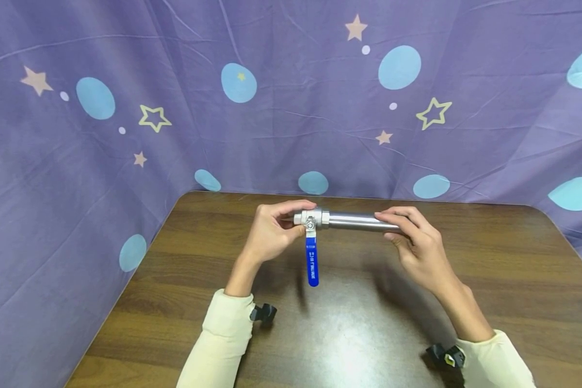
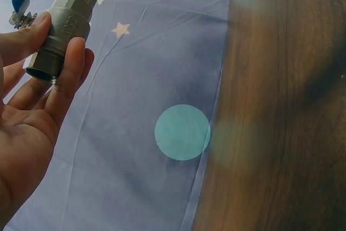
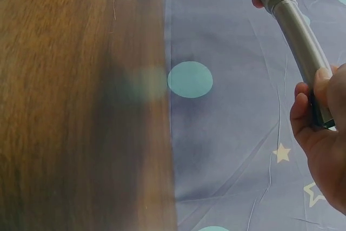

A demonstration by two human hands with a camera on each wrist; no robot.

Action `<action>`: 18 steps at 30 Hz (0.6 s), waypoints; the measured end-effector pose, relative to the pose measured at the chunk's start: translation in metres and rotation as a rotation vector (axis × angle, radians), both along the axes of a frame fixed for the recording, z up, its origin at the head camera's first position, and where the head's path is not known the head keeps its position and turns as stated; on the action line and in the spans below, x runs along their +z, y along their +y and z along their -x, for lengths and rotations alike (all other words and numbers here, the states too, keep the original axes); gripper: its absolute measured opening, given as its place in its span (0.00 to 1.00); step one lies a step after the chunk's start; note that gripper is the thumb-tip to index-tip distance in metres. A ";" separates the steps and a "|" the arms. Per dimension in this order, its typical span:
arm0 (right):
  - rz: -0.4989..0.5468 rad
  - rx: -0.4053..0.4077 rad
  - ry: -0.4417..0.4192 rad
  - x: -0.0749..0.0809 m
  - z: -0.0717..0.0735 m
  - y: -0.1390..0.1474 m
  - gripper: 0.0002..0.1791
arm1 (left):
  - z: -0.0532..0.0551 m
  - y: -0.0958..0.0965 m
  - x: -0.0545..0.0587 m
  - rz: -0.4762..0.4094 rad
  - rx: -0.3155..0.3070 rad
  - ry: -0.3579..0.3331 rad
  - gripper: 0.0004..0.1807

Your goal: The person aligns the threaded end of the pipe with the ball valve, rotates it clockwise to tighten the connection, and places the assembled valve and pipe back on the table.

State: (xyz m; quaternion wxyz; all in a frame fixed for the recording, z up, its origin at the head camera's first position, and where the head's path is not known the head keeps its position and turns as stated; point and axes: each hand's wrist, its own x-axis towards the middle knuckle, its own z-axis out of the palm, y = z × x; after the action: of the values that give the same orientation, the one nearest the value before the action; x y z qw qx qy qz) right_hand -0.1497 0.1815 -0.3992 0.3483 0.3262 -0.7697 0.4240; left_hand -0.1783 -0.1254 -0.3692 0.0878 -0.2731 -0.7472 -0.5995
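Note:
A silver ball valve (image 1: 310, 217) with a blue lever handle (image 1: 312, 263) is joined to a straight metal pipe (image 1: 354, 221). Both are held level above the table. My left hand (image 1: 274, 231) pinches the valve body between thumb and fingers, and the blue lever hangs toward me. In the left wrist view the valve's open hexagonal end (image 2: 46, 67) shows beside the fingertips. My right hand (image 1: 419, 245) grips the far right end of the pipe, thumb below and fingers on top. The right wrist view shows the pipe's end (image 3: 324, 120) between thumb and fingers.
Beneath the hands is a brown wooden table (image 1: 174, 302) with rounded back corners. A purple curtain (image 1: 291, 140) with stars and blue spots hangs close behind it and along the left side. Black mounts (image 1: 263, 313) sit at both sleeves.

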 end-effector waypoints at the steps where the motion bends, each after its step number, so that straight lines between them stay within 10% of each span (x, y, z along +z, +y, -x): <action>1: 0.001 -0.003 -0.007 0.000 0.000 0.000 0.31 | 0.000 0.000 0.000 0.001 -0.001 -0.001 0.25; 18: -0.010 -0.031 -0.063 0.001 -0.002 0.003 0.30 | -0.002 0.000 0.000 0.003 -0.011 -0.004 0.26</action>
State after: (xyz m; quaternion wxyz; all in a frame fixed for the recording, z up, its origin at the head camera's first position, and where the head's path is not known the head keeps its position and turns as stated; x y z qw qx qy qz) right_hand -0.1472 0.1845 -0.3983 0.3287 0.3024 -0.7874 0.4250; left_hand -0.1767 -0.1255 -0.3689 0.0826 -0.2760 -0.7466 -0.5996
